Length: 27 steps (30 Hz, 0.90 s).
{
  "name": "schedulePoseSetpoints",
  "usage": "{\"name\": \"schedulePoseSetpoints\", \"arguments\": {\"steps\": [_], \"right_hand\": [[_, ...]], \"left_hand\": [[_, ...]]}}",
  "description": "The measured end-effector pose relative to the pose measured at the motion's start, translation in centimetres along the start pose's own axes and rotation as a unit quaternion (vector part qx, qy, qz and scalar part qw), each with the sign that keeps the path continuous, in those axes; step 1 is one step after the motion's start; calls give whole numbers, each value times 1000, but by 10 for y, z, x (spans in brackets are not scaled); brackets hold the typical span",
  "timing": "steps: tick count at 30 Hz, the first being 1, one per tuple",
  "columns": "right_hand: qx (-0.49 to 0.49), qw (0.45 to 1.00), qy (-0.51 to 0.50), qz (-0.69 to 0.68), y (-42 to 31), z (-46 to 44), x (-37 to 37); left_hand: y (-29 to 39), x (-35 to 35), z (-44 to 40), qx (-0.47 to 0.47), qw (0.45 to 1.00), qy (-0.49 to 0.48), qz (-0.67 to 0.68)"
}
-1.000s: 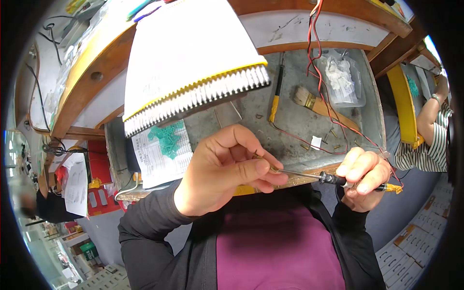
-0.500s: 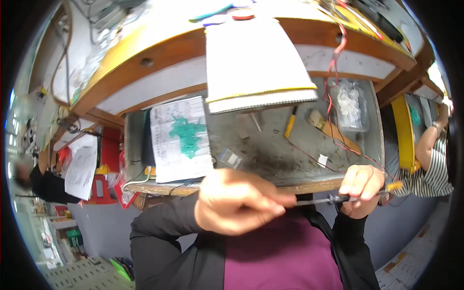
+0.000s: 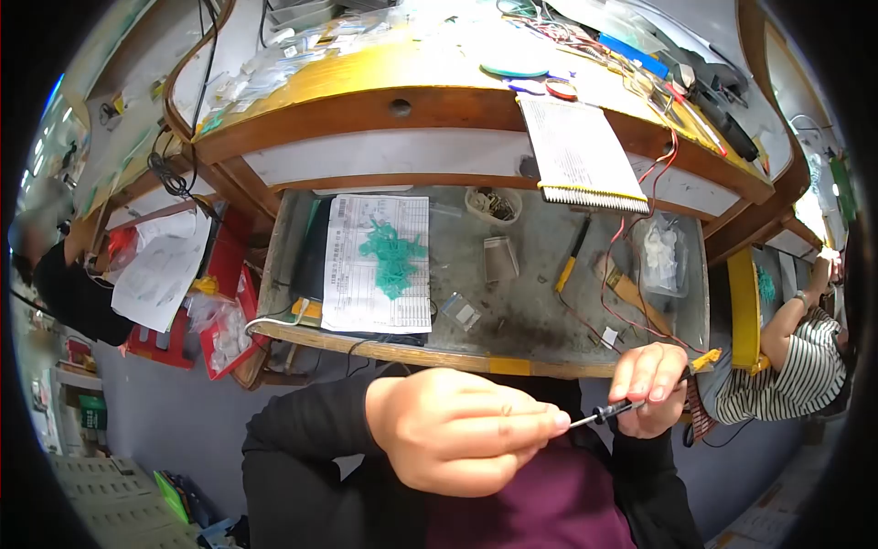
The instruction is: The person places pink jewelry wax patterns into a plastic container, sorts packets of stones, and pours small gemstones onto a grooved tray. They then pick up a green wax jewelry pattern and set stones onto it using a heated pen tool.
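The right hand (image 3: 649, 389) pinches a dark tool (image 3: 602, 414); its thin metal rod (image 3: 583, 422) reaches across to the left hand (image 3: 471, 430), whose fingers are pressed together at the rod's end; I cannot tell what they hide; green bits (image 3: 393, 263) sit on paper (image 3: 349, 297) ahead of the left hand

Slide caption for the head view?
Right hand grips a thin-shafted tool; left hand covers the shaft's end, by a cluttered drawer.

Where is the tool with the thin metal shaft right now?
In the head view, the tool is low and right of centre, just below the drawer's front edge, held in the right hand, its shaft running to the left hand.
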State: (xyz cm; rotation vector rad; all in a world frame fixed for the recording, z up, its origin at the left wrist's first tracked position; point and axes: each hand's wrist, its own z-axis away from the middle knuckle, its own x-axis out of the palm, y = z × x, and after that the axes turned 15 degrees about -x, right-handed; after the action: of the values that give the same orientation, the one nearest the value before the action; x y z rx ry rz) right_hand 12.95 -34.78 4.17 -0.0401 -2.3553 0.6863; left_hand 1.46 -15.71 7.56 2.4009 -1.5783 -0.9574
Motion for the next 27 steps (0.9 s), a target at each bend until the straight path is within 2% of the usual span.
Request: {"name": "schedulePoseSetpoints", "arguments": {"steps": [3, 5, 6, 7, 8, 9, 10, 11, 12, 13, 15, 18, 21, 23, 25, 26, 27], "right_hand": [[7, 998, 54, -25, 9, 4, 19], [-49, 998, 17, 35, 2, -5, 21], [-93, 990, -42, 96, -3, -19, 22], [-142, 957, -88, 236, -9, -29, 27], [-80, 918, -119, 369, -14, -37, 28], [-18, 856, -146, 496, -18, -44, 27], [32, 744, -248, 619, -14, -50, 21], [71, 669, -319, 667, -3, -57, 22], [89, 599, -375, 702, 9, -57, 12], [106, 523, -426, 730, 22, -54, -4], [145, 443, -505, 727, 47, -44, -42], [176, 426, -556, 691, 62, -39, -65], [202, 452, -571, 655, 71, -34, -85], [235, 443, -581, 641, 72, -34, -88], [278, 441, -576, 629, 71, -33, -93], [332, 413, -579, 620, 69, -35, -92], [348, 445, -558, 608, 67, -37, -93]], "left_hand": [[9, -12, 0, 15, 1000, 11, -19], [19, -25, -8, -21, 992, -10, -126], [23, -36, -14, -42, 986, -18, -161], [27, -43, -20, -14, 991, 40, -129], [32, -56, -19, -7, 1000, 11, -3], [36, -68, -18, -1, 992, -18, 125], [40, -71, -18, 11, 967, -47, 248], [44, -72, -18, 22, 926, -76, 369], [52, -62, -11, 8, 917, -17, 399], [52, -66, -14, 11, 916, -47, 399], [56, -73, -22, 5, 905, -71, 419], [54, -79, -26, 0, 888, -63, 456], [40, -102, -43, -17, 874, -89, 477], [28, -118, -45, -41, 857, -149, 492], [15, -133, -35, -58, 835, -248, 488], [11, -140, -34, -66, 834, -248, 488], [8, -145, -33, -72, 834, -248, 488]]}}
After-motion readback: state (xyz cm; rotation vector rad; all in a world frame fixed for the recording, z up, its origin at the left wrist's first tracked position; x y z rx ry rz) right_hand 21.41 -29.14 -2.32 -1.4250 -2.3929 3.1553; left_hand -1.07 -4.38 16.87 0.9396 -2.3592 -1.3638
